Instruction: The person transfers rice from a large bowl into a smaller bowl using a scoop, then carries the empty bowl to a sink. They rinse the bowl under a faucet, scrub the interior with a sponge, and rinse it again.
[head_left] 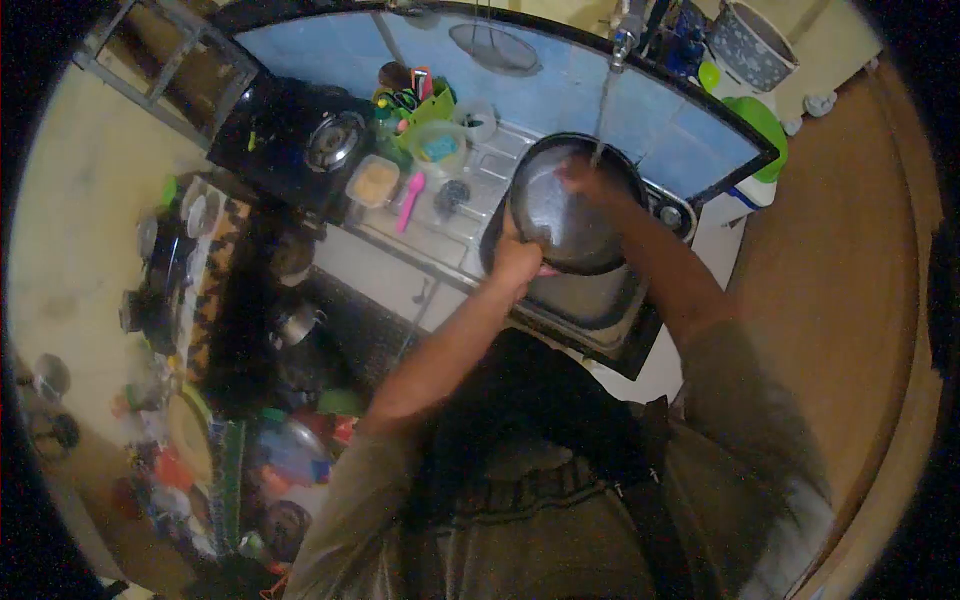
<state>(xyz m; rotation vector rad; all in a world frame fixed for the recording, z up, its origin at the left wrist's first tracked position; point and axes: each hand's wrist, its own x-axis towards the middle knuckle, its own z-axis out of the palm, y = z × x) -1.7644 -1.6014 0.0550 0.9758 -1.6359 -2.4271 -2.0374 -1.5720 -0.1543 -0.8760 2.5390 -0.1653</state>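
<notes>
A wide, round metal pan (548, 215) with a dark rim is tilted over the sink (590, 312). My left hand (518, 262) grips its near-left edge, thumb over the rim and fingers underneath. Inside the pan, near its far side, is my right hand (585, 183); motion blurs its fingers, and whether they hold anything cannot be made out. A thin stream of water falls from the tap (622, 45) close to my right hand.
Left of the sink, the drainboard (455, 235) holds a pink spoon (410, 202), a tub of tan contents (375, 182), a dark scrubber (453, 195) and a bowl (440, 150) with something blue inside. A black stove (285, 140) stands further left. A strainer (495, 50) hangs behind.
</notes>
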